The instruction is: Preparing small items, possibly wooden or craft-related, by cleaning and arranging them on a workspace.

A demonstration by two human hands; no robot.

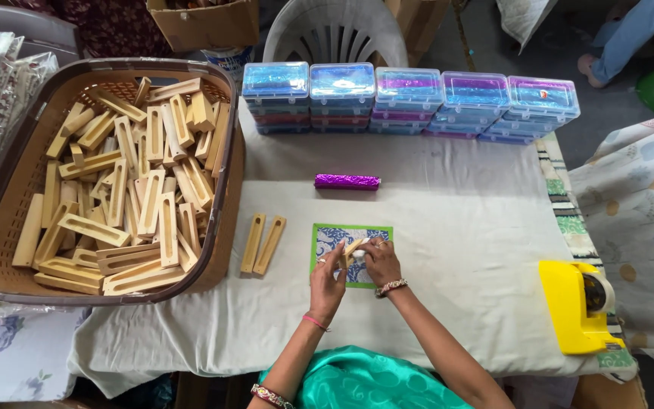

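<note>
Two hands engaged: left hand [328, 274] and right hand [379, 260] both pinched shut on one wooden block [353, 247] above patterned paper sheet [332, 238], on tabletop [456, 250].

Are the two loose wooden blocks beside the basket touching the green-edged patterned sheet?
Apart. The head view shows bare white cloth between the two wooden blocks and the green-edged sheet.

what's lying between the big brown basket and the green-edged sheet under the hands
In the head view, two slotted wooden pieces lie side by side on the white cloth, between the basket and the sheet.
</note>
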